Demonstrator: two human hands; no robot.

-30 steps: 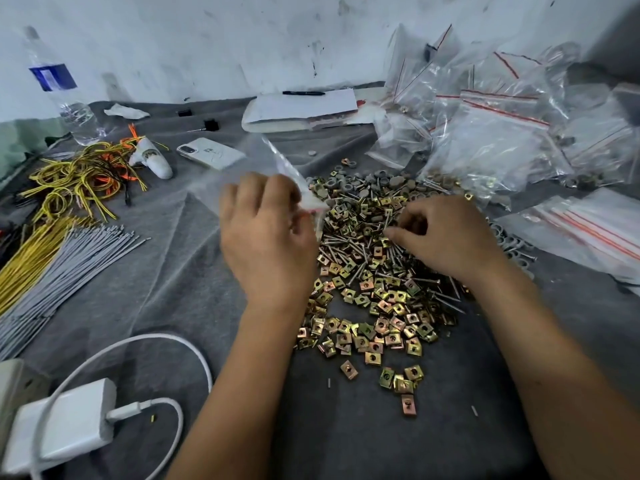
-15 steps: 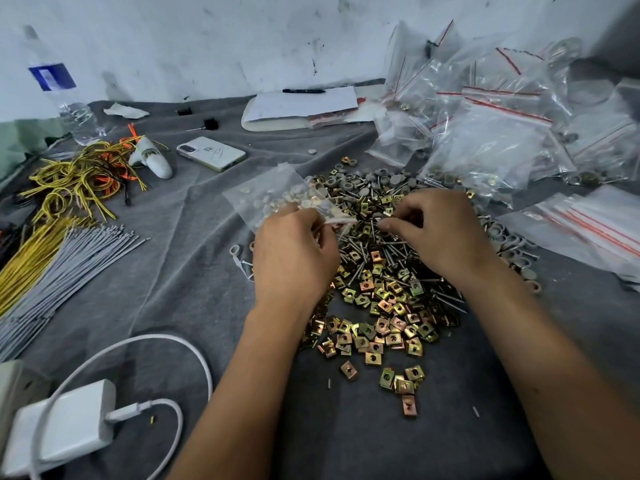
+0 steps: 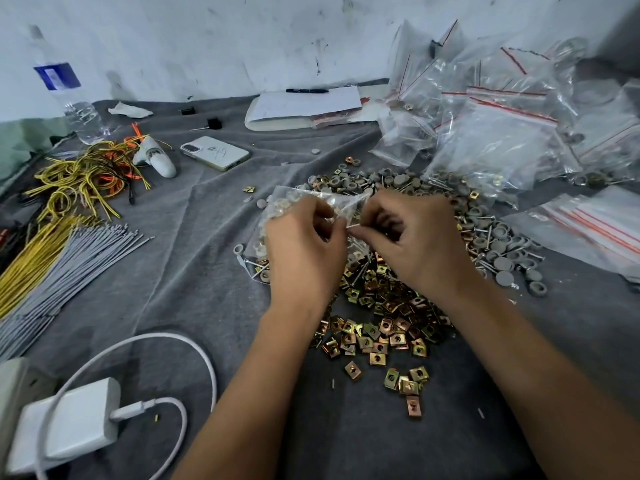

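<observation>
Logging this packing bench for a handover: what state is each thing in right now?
small clear bag: holds small parts, pinched between both hands above the pile.
left hand: pinches the bag.
right hand: pinches the bag too.
square nuts: loose, heaped on the cloth.
phone: face down.
charger: cable plugged in.
water bottle: upright.
pen: lying on the notepad.

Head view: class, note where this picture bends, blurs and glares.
Head view: wide-angle bending leans the water bottle at the left edge; the small bag pinched by the left hand and right hand looks smeared; the zip bags throw white glare; light is even, shadows faint.
</observation>
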